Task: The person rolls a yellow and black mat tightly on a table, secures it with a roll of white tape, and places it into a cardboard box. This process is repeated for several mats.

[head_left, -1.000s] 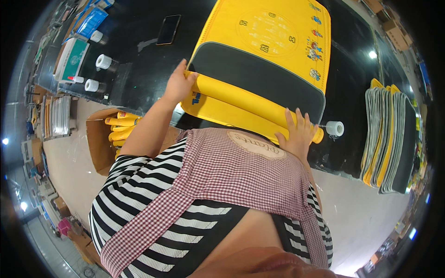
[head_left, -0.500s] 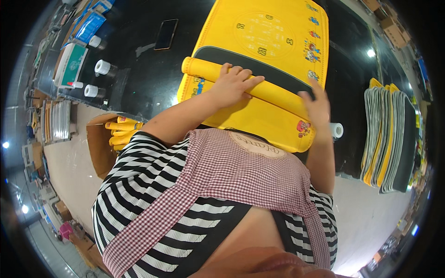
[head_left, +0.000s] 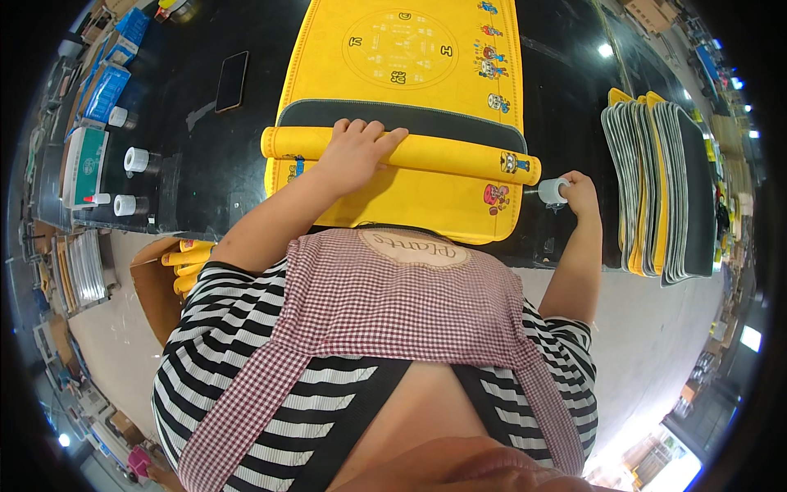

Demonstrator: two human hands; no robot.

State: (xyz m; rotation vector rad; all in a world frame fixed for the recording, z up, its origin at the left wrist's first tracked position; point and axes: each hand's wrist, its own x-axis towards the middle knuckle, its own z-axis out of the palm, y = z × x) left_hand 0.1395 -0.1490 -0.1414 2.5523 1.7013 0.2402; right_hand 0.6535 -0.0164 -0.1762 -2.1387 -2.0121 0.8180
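A yellow mat [head_left: 459,211], printed with cartoon figures, lies on the black table. Across it runs a tightly rolled mat [head_left: 443,153], yellow on the outside. My left hand [head_left: 357,152] is closed over the roll's left half, fingers over its top and thumb pointing right along it. Past the roll shows a dark grey strip [head_left: 410,115] with a stitched edge, and beyond that another flat yellow mat [head_left: 393,49]. Right of the roll's end, my right hand [head_left: 582,195] grips a white roll of tape [head_left: 553,191] by its right side, near the table's front edge.
On the right stands a stack of grey and yellow mats [head_left: 656,189]. At left are several white tape rolls [head_left: 136,159], a phone [head_left: 232,81], a green-and-white box [head_left: 84,168] and a small red-tipped bottle [head_left: 96,198]. A cardboard box [head_left: 156,283] below the table holds yellow rolls.
My right hand has left the roll's right end and taken hold of the tape roll beside it. My left hand stays on the rolled mat. The whole view has shifted.
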